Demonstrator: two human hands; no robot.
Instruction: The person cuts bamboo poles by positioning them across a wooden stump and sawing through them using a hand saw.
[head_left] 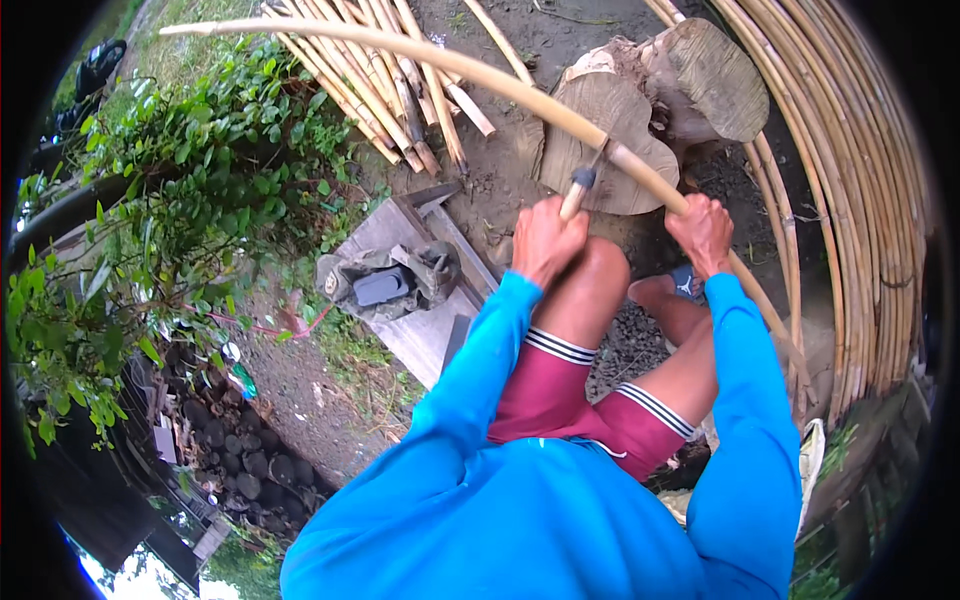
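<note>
Left hand (550, 240): fingers closed round the handle of a knife (576, 192), fist just above the left knee; a dark collar sits where handle meets blade.
Right hand (702, 232): fingers wrapped round the pole (500, 87), knuckles up, a little below the blade's place on it.
Pole: long, pale tan, gently curved; runs from upper left, across the view of the stump, through the right fist, and on down past the right forearm.
Blade: thin, partly lost against the wood behind; its tip end lies at a darker joint on the pole, between the two hands. Contact or bite into the surface: cannot tell.
Stump (610, 110): sawn face up, beyond the knees, under the pole as seen from above; whether pole rests on it, cannot tell.
Log (718, 78): beside the stump on its right, cut face showing.
Long poles (850, 200): thick row along the right side, bowed by the lens.
Short poles (365, 75): loose heap on the soil, upper left.
Board (400, 338): grey, left of the left knee; crumpled cloth (437, 272) on it, dark case (383, 286) atop the cloth.
Greenery (200, 170): leafy, far left.
</note>
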